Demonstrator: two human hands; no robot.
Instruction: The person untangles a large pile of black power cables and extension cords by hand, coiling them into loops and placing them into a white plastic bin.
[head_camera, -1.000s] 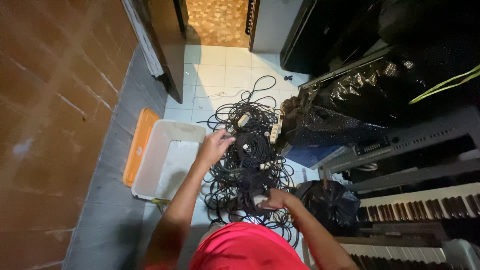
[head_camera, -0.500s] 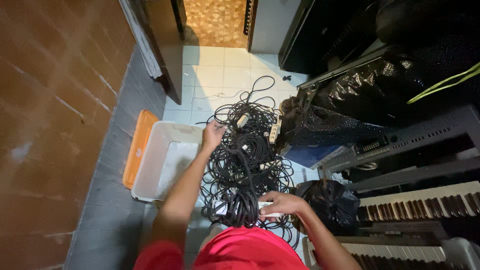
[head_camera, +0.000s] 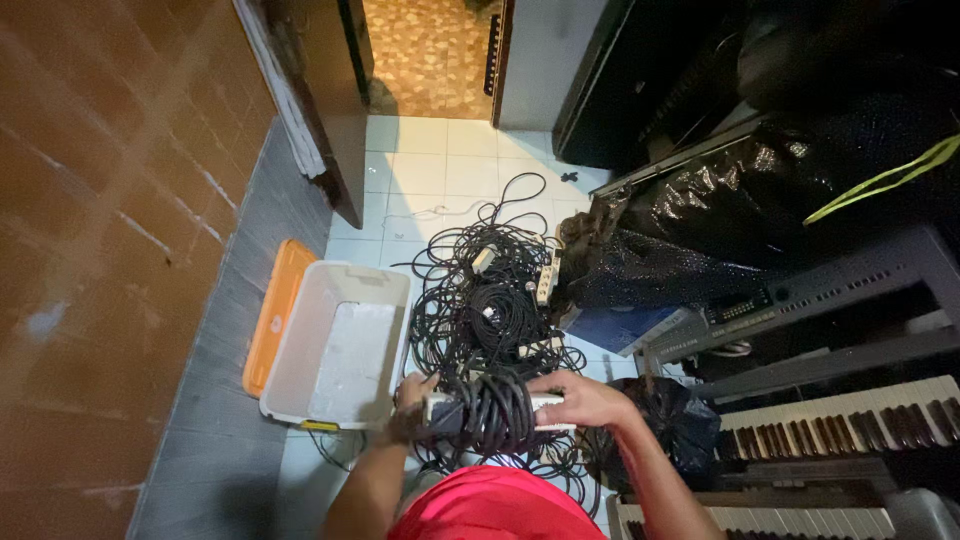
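Coiled bundle of black cable (head_camera: 490, 410) wrapped around a pale power strip (head_camera: 545, 402), long axis running left to right, held low over the tiled floor (head_camera: 440, 165). Left hand (head_camera: 412, 398) clasps the left end; right hand (head_camera: 580, 398) grips the right end. Tangled cable heap (head_camera: 485, 300) just beyond. Open white bin (head_camera: 340, 345) to the left, keyboards (head_camera: 850, 420) right.

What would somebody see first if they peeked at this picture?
First, the big tangle of black cables spread over the white tile floor in the middle. At its near edge, the left hand and right hand hold a wound bundle of cable between them. Left of the tangle sits an open white bin with an orange lid, and keyboards line the right side.
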